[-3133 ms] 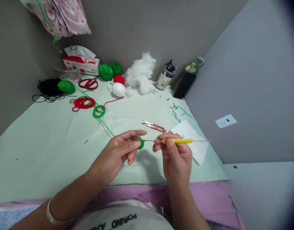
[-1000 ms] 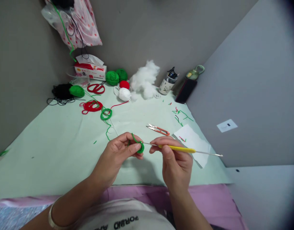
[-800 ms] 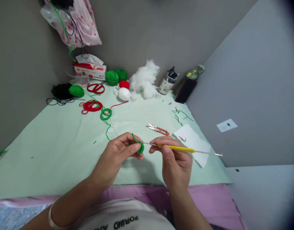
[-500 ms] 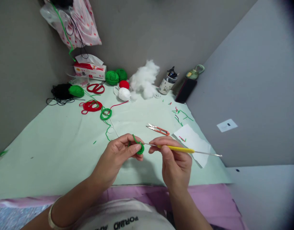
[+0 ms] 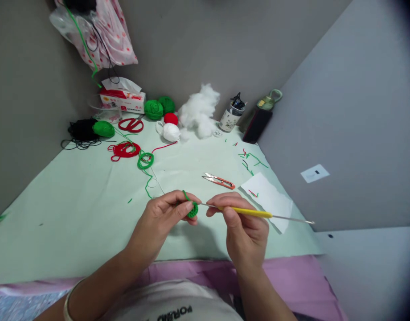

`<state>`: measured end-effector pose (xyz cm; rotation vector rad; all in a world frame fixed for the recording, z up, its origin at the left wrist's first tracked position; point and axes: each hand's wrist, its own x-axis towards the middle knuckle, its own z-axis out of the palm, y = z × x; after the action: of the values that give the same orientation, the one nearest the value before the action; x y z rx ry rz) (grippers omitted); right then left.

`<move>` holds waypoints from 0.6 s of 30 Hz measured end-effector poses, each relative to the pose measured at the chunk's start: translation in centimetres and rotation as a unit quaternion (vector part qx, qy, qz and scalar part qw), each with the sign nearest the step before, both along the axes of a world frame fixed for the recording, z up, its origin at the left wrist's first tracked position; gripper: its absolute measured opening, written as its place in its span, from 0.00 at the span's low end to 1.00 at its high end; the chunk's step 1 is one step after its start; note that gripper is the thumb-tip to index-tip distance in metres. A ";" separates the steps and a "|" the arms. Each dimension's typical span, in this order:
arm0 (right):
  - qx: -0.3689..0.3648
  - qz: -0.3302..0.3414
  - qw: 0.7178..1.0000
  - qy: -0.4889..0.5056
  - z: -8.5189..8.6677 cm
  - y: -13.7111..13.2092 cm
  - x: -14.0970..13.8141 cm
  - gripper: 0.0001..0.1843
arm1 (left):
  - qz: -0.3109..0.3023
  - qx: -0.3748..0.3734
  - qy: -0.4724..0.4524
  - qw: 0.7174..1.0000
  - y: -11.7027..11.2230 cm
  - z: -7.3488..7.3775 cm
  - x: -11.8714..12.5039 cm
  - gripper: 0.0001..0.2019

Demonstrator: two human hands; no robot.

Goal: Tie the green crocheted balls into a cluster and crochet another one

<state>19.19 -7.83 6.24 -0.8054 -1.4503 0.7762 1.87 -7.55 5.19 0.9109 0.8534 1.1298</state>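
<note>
Pinched between the thumb and fingers of my left hand [image 5: 166,214] is a small round green crochet piece [image 5: 193,210]. A strand of green yarn [image 5: 149,183] runs from a loose green coil [image 5: 145,160] on the table towards this hand. My right hand [image 5: 243,227] is closed around a crochet hook [image 5: 252,212] with a yellow handle and a thin metal shaft at each end. The hook's left tip meets the upper edge of the green piece; whether it sits inside a stitch is too small to tell.
Orange thread snips [image 5: 219,180] lie beyond my hands, and a white paper sheet [image 5: 267,200] lies to the right. Farther back are red scissors [image 5: 130,125], green yarn balls [image 5: 153,109], white stuffing [image 5: 200,111], a pen cup [image 5: 229,120] and a dark phone [image 5: 257,126]. Walls rise behind and right.
The hook has tilted slightly, its right end now a little lower. Both hands keep their grips, and the whole view has shifted slightly.
</note>
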 end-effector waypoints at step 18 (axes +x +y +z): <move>-0.003 -0.001 1.000 0.024 -0.2 -0.2 0.1 0.12 | 0.004 -0.010 -0.007 1.000 0.2 0.0 0.2 0.05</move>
<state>19.31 -8.00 6.05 -0.7868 -1.4045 0.7946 2.12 -7.37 5.18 0.8837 0.8557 1.1316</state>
